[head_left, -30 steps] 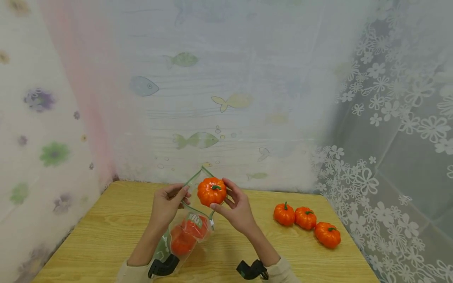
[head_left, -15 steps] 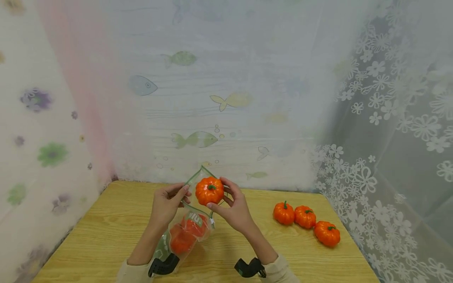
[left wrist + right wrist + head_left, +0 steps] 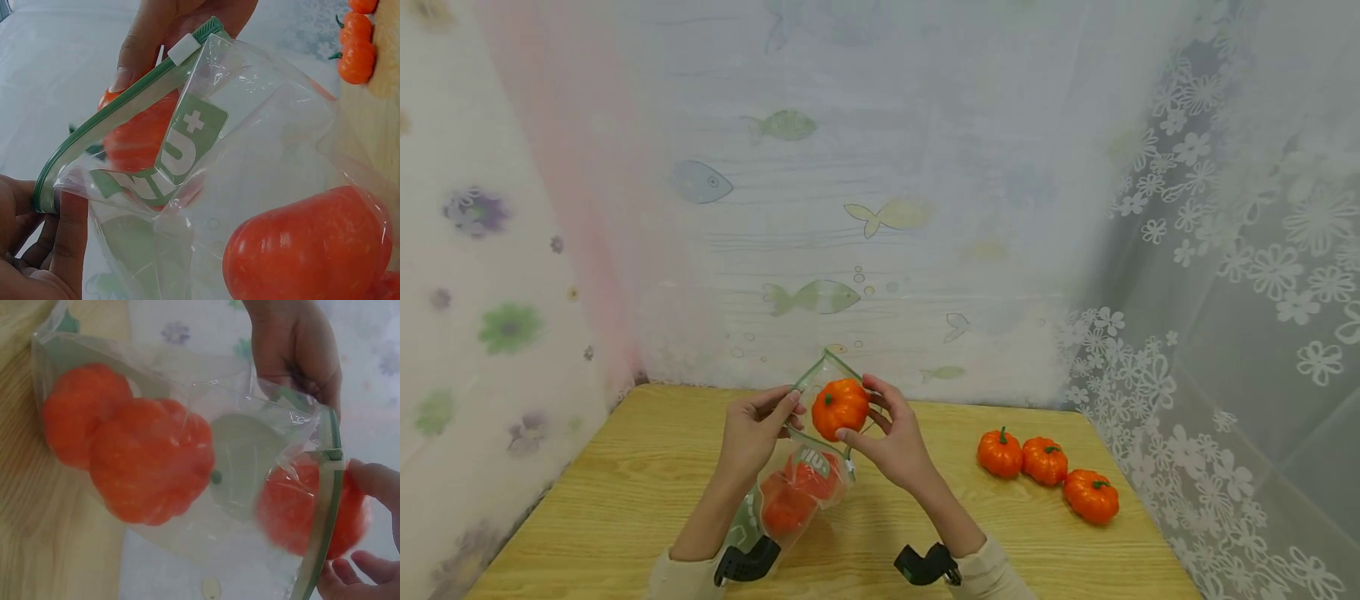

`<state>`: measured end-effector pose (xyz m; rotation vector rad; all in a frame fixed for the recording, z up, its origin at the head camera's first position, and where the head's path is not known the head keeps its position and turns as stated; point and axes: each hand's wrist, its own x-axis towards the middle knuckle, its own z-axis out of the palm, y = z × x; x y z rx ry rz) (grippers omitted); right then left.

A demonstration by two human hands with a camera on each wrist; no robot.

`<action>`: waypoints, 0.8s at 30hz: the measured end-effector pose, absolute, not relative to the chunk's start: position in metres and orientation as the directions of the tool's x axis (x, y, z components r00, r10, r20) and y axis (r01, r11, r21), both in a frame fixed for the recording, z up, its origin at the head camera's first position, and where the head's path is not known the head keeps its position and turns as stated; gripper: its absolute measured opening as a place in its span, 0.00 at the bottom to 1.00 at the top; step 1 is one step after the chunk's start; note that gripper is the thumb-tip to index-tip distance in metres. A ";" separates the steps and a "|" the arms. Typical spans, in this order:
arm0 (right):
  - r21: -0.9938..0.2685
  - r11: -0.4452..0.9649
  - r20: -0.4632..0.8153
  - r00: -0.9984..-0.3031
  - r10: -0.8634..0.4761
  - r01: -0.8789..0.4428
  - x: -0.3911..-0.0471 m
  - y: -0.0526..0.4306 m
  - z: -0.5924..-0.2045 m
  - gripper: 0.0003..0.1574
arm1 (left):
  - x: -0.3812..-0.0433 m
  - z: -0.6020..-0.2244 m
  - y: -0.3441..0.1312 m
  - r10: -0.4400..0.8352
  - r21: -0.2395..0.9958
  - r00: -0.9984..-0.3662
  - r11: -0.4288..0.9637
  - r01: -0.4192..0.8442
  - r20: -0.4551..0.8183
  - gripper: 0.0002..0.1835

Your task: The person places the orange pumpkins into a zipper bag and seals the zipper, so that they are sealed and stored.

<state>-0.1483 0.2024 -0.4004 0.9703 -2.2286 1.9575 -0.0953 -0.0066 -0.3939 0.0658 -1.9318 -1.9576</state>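
Head view shows the right hand (image 3: 895,440) gripping a pumpkin (image 3: 840,410) between thumb and fingers, its green stem turned toward the left hand (image 3: 752,429). That left hand pinches the rim of a clear bag (image 3: 269,150), thumb on one side and fingers on the other, and the mouth gapes. The gripped pumpkin is at this mouth: both wrist views show it partly through the film and partly beyond the green strip (image 3: 122,101). A white slider (image 3: 184,50) sits near the strip's end by the right hand; whether that hand also touches the bag, one cannot tell. Lower in the bag, two pumpkins (image 3: 153,462) lie against each other. Well off to the right, three more pumpkins (image 3: 1045,461) stand close together in a slanting row on the wooden table (image 3: 625,475). Behind hangs a pale curtain (image 3: 985,167) printed with fish.
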 end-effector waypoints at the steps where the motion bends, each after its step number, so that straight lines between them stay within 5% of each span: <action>1: -0.891 0.012 0.405 -0.805 -0.435 -0.454 -0.148 0.202 -0.400 0.47 | -0.096 -0.394 -0.007 -0.304 0.971 -0.923 0.023 0.240 0.235 0.14; 24: -0.813 -0.248 0.582 -0.751 -0.311 -0.527 -0.155 0.223 -0.415 0.38 | -0.096 -0.393 -0.010 -0.330 0.966 -0.910 0.031 0.256 0.252 0.15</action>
